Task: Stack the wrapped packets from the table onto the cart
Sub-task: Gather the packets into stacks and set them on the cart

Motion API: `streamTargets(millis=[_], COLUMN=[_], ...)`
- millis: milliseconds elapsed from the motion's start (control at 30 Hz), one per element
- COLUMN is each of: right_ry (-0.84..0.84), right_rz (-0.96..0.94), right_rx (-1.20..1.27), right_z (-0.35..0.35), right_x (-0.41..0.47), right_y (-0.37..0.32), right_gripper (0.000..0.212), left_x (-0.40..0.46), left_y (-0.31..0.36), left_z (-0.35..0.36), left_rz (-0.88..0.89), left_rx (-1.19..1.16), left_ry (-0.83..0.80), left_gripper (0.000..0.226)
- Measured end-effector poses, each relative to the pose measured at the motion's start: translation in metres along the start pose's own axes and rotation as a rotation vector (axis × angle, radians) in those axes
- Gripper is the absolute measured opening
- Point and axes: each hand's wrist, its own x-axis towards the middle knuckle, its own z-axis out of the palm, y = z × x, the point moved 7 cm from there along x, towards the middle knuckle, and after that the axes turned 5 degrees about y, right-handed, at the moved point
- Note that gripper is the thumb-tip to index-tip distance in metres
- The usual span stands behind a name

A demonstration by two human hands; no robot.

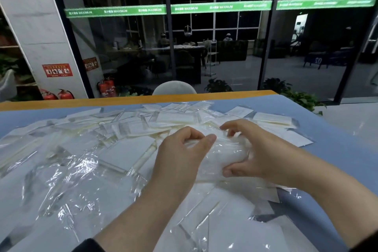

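I see the left hand (180,149) and right hand (255,149) gripping 1 wrapped packet (216,155) between them above the table (337,149).

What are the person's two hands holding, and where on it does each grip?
A wrapped packet: the left hand grips its left end, the right hand its right end, above the packet pile.

Dark glass wall (214,37) with green strip (221,7) (reflections inside); white pillar (41,26), red extinguishers (107,88), potted plants (302,98).

One head-worn view (wide-angle) looks forward and down, close over the table (337,149).
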Motion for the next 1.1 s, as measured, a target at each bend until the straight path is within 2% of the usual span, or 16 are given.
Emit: streamTargets(millis=[200,333,400,533,633,733,833,933,1000,1100], right_ry=[0.007,0.088,0.122,0.126,0.085,0.091,0.186,0.317,0.258,0.121], right_rz=[0.075,-0.017,-0.085,-0.098,-0.034,-0.033,-0.109,-0.149,-0.116,-0.059], right_rx=[0.092,0.344,0.459,0.445,0.317,0.272,0.257,0.256,0.254,0.244], right_z=[0.002,0.009,0.01,0.012,0.011,0.012,0.01,-0.001,0.003,0.014], right_x=[0.001,0.005,0.004,0.005,0.005,0.005,0.006,0.005,0.006,0.007], right_y=[0.02,0.003,-0.008,-0.009,0.003,0.002,-0.009,-0.011,-0.007,0.001], right_gripper=[0.073,0.078,0.081,0.083,0.079,0.063,0.046,0.046,0.051,0.05], left_x=[0.0,-0.003,-0.002,0.005,0.006,0.003,0.001,0.0,0.002,0.004], left_y=[0.0,0.004,0.006,-0.008,-0.012,-0.007,0.002,0.008,0.006,-0.006], left_z=[-0.003,-0.004,-0.006,-0.014,-0.016,-0.009,-0.008,-0.017,-0.015,-0.007], left_rz=[-0.023,-0.055,-0.045,-0.076,-0.082,-0.054,0.025,0.105,0.098,-0.014], left_rx=[-0.034,-0.117,-0.134,-0.079,-0.124,-0.143,-0.167,-0.201,-0.14,-0.098], left_ry=[0.032,0.033,0.062,0.165,0.194,0.127,0.12,0.2,0.177,0.104], left_gripper=[0.03,0.069,0.058,0.011,0.005,0.03,0.014,0.007,0.007,0.005])
